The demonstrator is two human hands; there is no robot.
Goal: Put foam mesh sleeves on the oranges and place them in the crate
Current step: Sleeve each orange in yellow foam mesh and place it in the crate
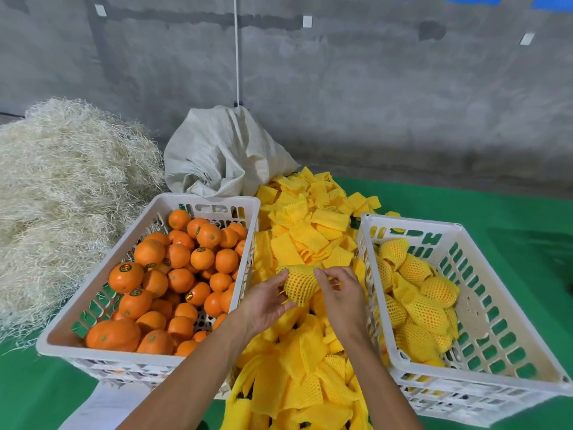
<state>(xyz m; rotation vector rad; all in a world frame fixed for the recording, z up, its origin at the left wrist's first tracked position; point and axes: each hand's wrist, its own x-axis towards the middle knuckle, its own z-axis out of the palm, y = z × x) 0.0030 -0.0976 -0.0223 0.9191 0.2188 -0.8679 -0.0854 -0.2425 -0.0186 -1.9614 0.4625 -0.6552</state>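
Filling the right crate (508, 361), sleeved oranges (424, 311); left crate (93, 293) bare oranges (173, 274).

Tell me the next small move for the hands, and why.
Probably carry the sleeved orange right and set it in the right crate. Both the left hand and right hand hold it, mesh already seems to cover it, and that crate holds the other wrapped fruit.
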